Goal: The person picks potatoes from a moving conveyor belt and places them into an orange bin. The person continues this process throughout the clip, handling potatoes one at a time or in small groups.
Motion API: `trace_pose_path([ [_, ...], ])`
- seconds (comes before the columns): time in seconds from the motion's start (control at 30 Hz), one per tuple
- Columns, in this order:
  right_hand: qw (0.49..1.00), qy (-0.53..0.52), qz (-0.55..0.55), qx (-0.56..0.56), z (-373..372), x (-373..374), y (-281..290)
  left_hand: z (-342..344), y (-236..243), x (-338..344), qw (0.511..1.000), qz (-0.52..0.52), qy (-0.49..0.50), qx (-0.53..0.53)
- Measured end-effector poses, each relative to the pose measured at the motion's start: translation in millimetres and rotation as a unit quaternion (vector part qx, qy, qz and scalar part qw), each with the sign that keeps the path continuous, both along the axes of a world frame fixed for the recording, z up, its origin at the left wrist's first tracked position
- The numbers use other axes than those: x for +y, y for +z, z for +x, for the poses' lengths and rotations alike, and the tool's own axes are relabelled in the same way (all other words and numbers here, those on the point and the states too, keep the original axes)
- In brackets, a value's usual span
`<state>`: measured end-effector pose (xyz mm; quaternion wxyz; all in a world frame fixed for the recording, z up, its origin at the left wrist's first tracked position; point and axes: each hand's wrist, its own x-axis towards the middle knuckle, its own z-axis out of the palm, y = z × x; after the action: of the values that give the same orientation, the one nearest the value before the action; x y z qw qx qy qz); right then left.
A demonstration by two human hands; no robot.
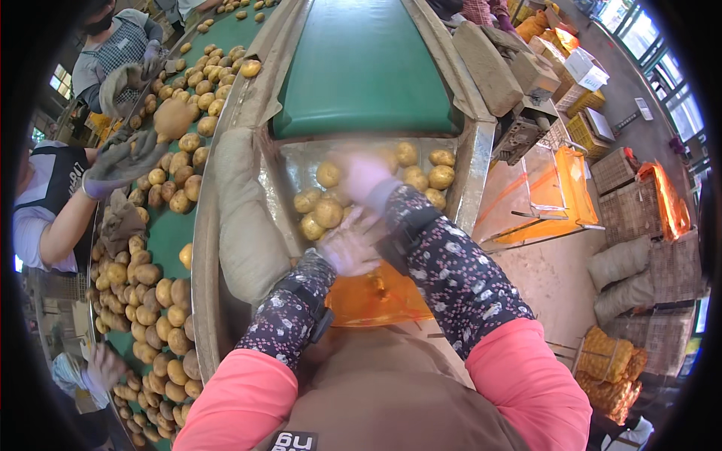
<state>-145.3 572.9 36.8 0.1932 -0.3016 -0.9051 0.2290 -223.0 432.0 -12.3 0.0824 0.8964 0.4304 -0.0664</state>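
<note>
Yellow potatoes (328, 213) lie in a metal chute (297, 156) at the end of a green conveyor belt (365, 68). My right hand (365, 174) reaches over the potatoes, smeared by motion, so its fingers do not show clearly. Nearer to me, my left hand (352, 244) lies at the chute's front edge, its fingers stretched out and next to the potatoes, with nothing visible in its grip. Both hands look pale, perhaps gloved. An orange mesh bag (368, 297) hangs below the chute, with something potato-like showing inside it.
Many potatoes (162, 331) cover a second green belt on the left, where co-workers' gloved hands (128, 161) work. A padded grey cloth (244, 210) lines the chute's left side. Right of it stand an orange-covered wire frame (564, 188), crates (628, 188) and filled mesh bags (605, 357).
</note>
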Motion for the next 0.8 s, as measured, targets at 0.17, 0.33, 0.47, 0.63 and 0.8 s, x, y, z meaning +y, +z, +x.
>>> trace_pose_path([
  [0.17, 0.946, 0.074, 0.075, -0.307, -40, -2, 10, -4, -12, -4, 0.991, -0.066, 0.096, -0.069],
  [0.33, 0.911, 0.071, 0.127, -0.387, -58, -8, 15, -1, -18, -4, 0.976, -0.149, 0.157, -0.036],
  [0.47, 0.939, 0.085, 0.041, -0.332, -53, 2, 9, 2, -5, 1, 0.979, -0.169, 0.116, 0.011],
  [0.63, 0.957, 0.051, -0.070, -0.277, -51, 11, -3, 4, 2, -2, 0.989, -0.078, 0.116, -0.052],
  [0.8, 0.991, 0.033, -0.085, -0.093, -35, 2, -2, 0, 5, -3, 0.974, -0.121, 0.162, -0.102],
])
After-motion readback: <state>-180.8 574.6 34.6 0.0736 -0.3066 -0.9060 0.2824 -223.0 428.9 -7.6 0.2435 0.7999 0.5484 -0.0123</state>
